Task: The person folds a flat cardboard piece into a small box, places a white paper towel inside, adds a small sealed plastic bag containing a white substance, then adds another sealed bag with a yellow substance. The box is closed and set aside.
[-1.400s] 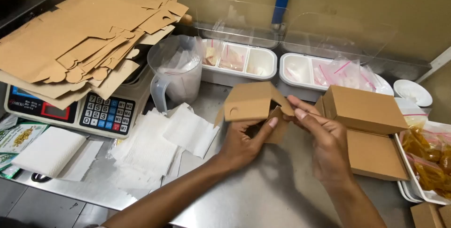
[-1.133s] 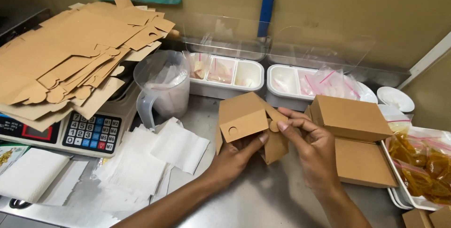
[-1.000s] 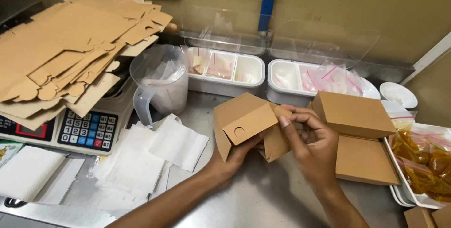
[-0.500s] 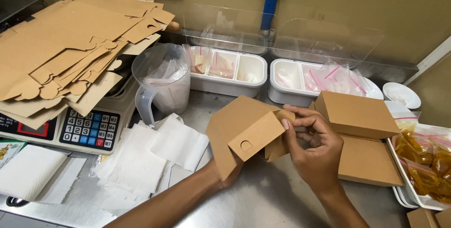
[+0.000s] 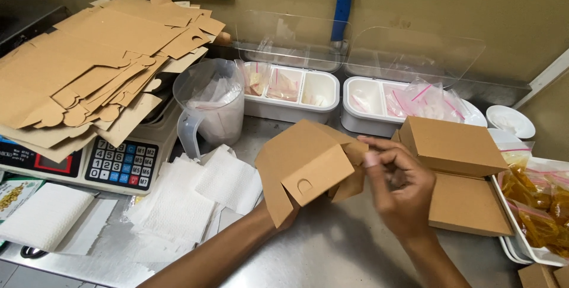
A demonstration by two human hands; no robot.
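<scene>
- Here, in the head view, a person's two bare hands work a half-folded brown cardboard box [image 5: 308,166] held just above a steel bench [image 5: 332,252], near its middle.
- The left hand [image 5: 283,214] is mostly hidden beneath the box; its fingers appear curled up under the base, holding it, though their exact spread cannot be told.
- The right hand [image 5: 398,190] sits at the box's right end, fingers [image 5: 373,158] drawn narrow and pinched on a side flap [image 5: 349,181] that is tucked partly inward.
- Just right of the hands, two finished brown boxes [image 5: 459,172] rest stacked on the bench, the upper one skewed over the lower.
- At far left, a pile of flat, unfolded box blanks [image 5: 101,68] lies across a digital scale [image 5: 101,166]; loose white paper sheets [image 5: 189,196] spread beside it, near a clear plastic jug [image 5: 213,107].
- Behind, white compartment trays [image 5: 323,95] with clear raised lids hold small bags; a tray of yellow-orange packets [image 5: 536,205] sits at the right edge.
- Judged from this: the flap could buckle or tear if pushed at an angle against its slot, and the box, gripped only from below, could twist out of square.
- The blanks overhang the scale and look liable to slide if nudged.
</scene>
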